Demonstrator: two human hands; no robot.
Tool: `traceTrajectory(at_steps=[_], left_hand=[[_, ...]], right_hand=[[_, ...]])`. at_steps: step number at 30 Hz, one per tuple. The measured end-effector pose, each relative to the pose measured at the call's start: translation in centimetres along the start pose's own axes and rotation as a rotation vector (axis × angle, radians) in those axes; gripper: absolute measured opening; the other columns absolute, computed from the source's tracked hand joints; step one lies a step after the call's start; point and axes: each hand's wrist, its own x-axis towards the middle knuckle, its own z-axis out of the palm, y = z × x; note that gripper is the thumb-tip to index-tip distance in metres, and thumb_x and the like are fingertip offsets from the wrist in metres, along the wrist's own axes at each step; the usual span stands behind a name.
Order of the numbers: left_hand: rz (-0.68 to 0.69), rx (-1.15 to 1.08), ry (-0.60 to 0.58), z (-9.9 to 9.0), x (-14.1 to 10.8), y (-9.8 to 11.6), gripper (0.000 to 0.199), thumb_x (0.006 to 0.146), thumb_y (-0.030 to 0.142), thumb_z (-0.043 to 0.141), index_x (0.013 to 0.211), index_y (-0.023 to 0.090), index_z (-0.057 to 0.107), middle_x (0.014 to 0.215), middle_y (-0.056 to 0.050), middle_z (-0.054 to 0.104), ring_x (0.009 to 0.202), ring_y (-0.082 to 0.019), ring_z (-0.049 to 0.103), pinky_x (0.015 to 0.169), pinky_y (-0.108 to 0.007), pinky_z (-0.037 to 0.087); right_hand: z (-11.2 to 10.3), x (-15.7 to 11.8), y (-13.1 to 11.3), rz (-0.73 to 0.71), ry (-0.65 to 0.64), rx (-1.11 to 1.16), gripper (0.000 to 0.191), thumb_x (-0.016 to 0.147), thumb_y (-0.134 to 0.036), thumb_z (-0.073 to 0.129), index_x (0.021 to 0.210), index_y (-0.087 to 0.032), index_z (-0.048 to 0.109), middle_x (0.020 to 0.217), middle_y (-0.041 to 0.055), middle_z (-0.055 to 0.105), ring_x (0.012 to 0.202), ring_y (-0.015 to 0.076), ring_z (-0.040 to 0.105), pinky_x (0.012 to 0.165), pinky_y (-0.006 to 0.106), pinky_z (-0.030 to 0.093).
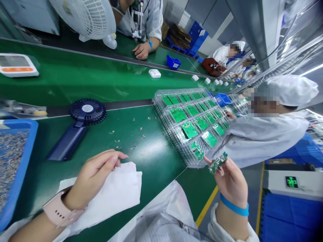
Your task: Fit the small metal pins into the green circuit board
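Observation:
My right hand (230, 181), with a blue band at the wrist, grips a small green circuit board (218, 163) by its edges, beside the near corner of a clear plastic tray (174, 143). In the tray's compartments lie several green circuit boards (189, 129). My left hand (99, 173) hovers over a white cloth (126, 188) with thumb and fingertips pressed together. Whatever may be between those fingertips is too small to make out. Several tiny metal clips (143, 136) are scattered on the green table just beyond my left hand.
At the left stands a blue bin (25, 161) filled with small metal parts. A dark blue handheld fan (75, 131) lies behind my left hand. White devices (154, 73) sit along the green conveyor (121, 79). A co-worker (262, 134) sits close on the right; another works across the line.

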Motion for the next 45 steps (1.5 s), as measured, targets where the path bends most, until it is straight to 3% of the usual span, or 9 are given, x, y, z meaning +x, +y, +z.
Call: traceTrajectory(at_steps=[5,12,16,19,25,28,33,38,45], left_hand=[[0.033,-0.053,-0.031,-0.1,0.0,-0.3,0.033,0.092,0.042,0.047,0.092,0.022,0.073,0.076,-0.003,0.065,0.069,-0.017,0.059,0.065,-0.027,0.048],[0.192,-0.232,-0.013,0.1,-0.3,-0.6,0.054,0.096,0.053,0.034,0.093,0.015,0.072,0.072,-0.006,0.064,0.064,-0.016,0.057,0.060,-0.028,0.045],[0.136,-0.197,0.106,0.2,-0.2,-0.5,0.053,0.094,0.055,0.041,0.077,0.014,0.071,0.066,-0.006,0.063,0.061,-0.015,0.056,0.060,-0.028,0.044],[0.027,-0.176,0.240,0.4,-0.2,-0.2,0.051,0.092,0.050,0.048,0.060,0.015,0.065,0.057,-0.005,0.062,0.056,-0.014,0.055,0.058,-0.027,0.043],[0.005,-0.237,0.167,0.3,-0.2,-0.1,0.050,0.094,0.046,0.046,0.063,0.015,0.068,0.057,-0.005,0.064,0.053,-0.014,0.057,0.054,-0.026,0.044],[0.103,-0.139,0.080,0.1,-0.2,0.1,0.052,0.095,0.044,0.044,0.055,0.017,0.064,0.050,-0.004,0.062,0.048,-0.013,0.056,0.051,-0.026,0.042],[0.318,-0.022,-0.039,-0.2,-0.1,0.7,0.052,0.096,0.042,0.040,0.055,0.018,0.062,0.049,-0.004,0.061,0.047,-0.014,0.056,0.050,-0.026,0.039],[0.340,-0.013,-0.032,-0.3,-0.2,0.6,0.055,0.091,0.060,0.037,0.066,0.019,0.065,0.058,-0.006,0.066,0.054,-0.018,0.061,0.054,-0.029,0.043],[-0.005,-0.235,0.177,0.4,-0.6,-0.2,0.052,0.094,0.048,0.043,0.057,0.018,0.064,0.053,-0.004,0.063,0.051,-0.015,0.057,0.053,-0.028,0.044]], right_hand=[[4.9,-0.3,-0.5,-0.083,-0.005,-0.040,0.021,0.084,-0.036,0.063,0.071,-0.021,0.059,0.051,-0.0038,0.045,0.049,0.0114,0.040,0.048,0.026,0.033],[20.6,2.0,0.4,0.093,-0.597,0.326,0.024,0.087,-0.035,0.060,0.070,-0.018,0.059,0.054,-0.0018,0.059,0.054,0.0117,0.054,0.059,0.026,0.043],[24.8,3.6,0.9,0.246,-0.872,0.355,0.025,0.086,-0.036,0.062,0.070,-0.017,0.060,0.063,0.0013,0.066,0.059,0.0116,0.059,0.060,0.026,0.046],[25.0,4.5,2.2,0.265,-0.982,0.290,0.024,0.086,-0.035,0.063,0.072,-0.016,0.062,0.064,0.0012,0.067,0.057,0.0101,0.058,0.058,0.024,0.046],[23.9,6.2,4.2,0.118,-0.954,0.114,0.027,0.088,-0.043,0.060,0.091,-0.017,0.067,0.066,0.0002,0.064,0.060,0.0111,0.056,0.057,0.024,0.046],[23.1,6.9,3.9,0.016,-0.943,0.048,0.028,0.089,-0.042,0.059,0.103,-0.019,0.066,0.073,-0.0007,0.061,0.062,0.0099,0.052,0.057,0.023,0.043],[21.9,7.4,2.8,0.065,-1.233,-0.067,0.021,0.081,-0.036,0.069,0.079,-0.017,0.062,0.065,-0.0040,0.052,0.058,0.0079,0.044,0.054,0.022,0.037],[22.2,6.9,3.2,0.152,-1.182,0.054,0.023,0.080,-0.037,0.070,0.078,-0.017,0.058,0.061,-0.0054,0.051,0.055,0.0074,0.043,0.053,0.021,0.039],[23.3,7.1,4.0,-0.084,-1.018,-0.141,0.018,0.086,-0.034,0.063,0.094,-0.019,0.065,0.077,-0.0001,0.063,0.066,0.0113,0.055,0.062,0.025,0.045]])
